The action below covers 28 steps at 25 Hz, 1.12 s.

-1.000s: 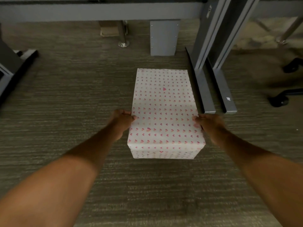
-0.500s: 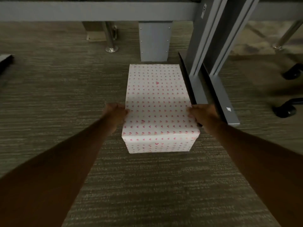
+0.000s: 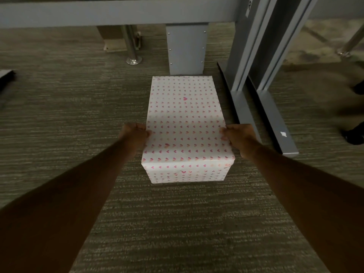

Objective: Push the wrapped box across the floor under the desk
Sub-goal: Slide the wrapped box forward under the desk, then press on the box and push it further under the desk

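Observation:
The wrapped box (image 3: 185, 123), white paper with small pink hearts, lies flat on the carpet under the grey desk frame (image 3: 118, 12). Its far end nearly touches a grey metal desk post (image 3: 187, 50). My left hand (image 3: 134, 134) grips the box's left side, thumb on the top edge. My right hand (image 3: 239, 137) grips the right side the same way. Both arms are stretched forward.
A grey desk leg with a long foot (image 3: 275, 123) runs along the box's right side, close to my right hand. A chrome pole with a round base (image 3: 133, 56) stands at the back left near a cardboard box (image 3: 112, 36). Chair casters (image 3: 354, 134) sit at far right.
The box has slid forward across the carpet, from a gap short of the grey post to almost against it. Both hands kept their hold on its sides and moved with it.

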Tool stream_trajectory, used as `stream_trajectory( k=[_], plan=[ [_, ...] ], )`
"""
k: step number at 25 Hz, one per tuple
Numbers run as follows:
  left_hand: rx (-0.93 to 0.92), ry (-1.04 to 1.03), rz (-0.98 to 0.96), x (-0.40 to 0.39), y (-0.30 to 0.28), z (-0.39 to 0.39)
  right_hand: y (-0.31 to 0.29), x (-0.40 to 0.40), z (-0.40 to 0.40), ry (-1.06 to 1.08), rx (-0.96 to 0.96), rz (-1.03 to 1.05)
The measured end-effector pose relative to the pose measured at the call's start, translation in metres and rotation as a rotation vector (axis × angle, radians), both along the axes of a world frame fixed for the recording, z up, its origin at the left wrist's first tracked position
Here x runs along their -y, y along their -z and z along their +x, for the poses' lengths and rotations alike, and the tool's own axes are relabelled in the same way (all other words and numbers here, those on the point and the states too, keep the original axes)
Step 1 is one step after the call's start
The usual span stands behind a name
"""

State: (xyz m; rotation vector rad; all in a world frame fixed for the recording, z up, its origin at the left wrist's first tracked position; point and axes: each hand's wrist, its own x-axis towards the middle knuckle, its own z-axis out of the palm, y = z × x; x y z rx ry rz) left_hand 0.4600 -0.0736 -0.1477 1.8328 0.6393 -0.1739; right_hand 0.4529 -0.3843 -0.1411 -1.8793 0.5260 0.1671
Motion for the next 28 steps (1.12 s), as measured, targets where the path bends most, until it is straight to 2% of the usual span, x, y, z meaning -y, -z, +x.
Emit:
stream_trajectory(
  k=[10, 13, 15, 20, 24, 28],
  plan=[
    [-0.026, -0.01, 0.082, -0.011, 0.011, 0.008, 0.019, -0.013, 0.011, -0.045, 0.031, -0.06],
    [-0.063, 0.08, 0.197, -0.01, 0.004, 0.004, 0.015, -0.018, 0.009, -0.077, 0.017, -0.143],
    [-0.033, 0.181, 0.401, -0.003, -0.005, -0.001, 0.009, -0.023, 0.004, -0.156, 0.061, -0.295],
    [0.317, 0.469, 0.974, 0.019, -0.027, -0.004, -0.014, -0.034, 0.0, -0.433, 0.344, -0.916],
    [0.505, 0.526, 1.131, 0.038, -0.049, -0.004, -0.037, -0.036, 0.006, -0.507, 0.449, -1.155],
    [0.548, 0.581, 1.177, 0.046, -0.061, -0.008, -0.049, -0.041, 0.003, -0.555, 0.466, -1.243]
  ],
)
